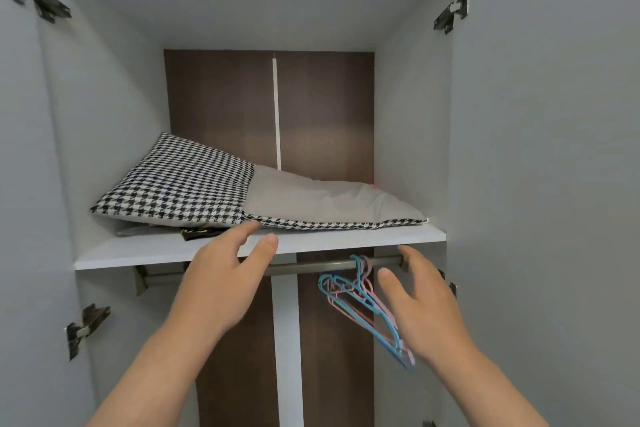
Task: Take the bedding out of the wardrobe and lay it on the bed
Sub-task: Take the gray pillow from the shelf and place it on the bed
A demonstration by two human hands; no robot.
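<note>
A pillow (242, 191) in a grey and black-and-white houndstooth cover lies on the upper shelf (346, 239) of the open wardrobe, its left end propped up on something dark and folded beneath it. My left hand (225, 274) is raised in front of the shelf edge, fingers apart, with the fingertips just short of the pillow's front edge. My right hand (415, 308) is lower and to the right, below the shelf, fingers spread and holding nothing.
A metal hanging rail (311, 267) runs under the shelf with blue and pink plastic hangers (360, 302) hooked on it, just left of my right hand. Both grey wardrobe doors stand open at the sides. A dark folded item (194, 232) peeks out under the pillow.
</note>
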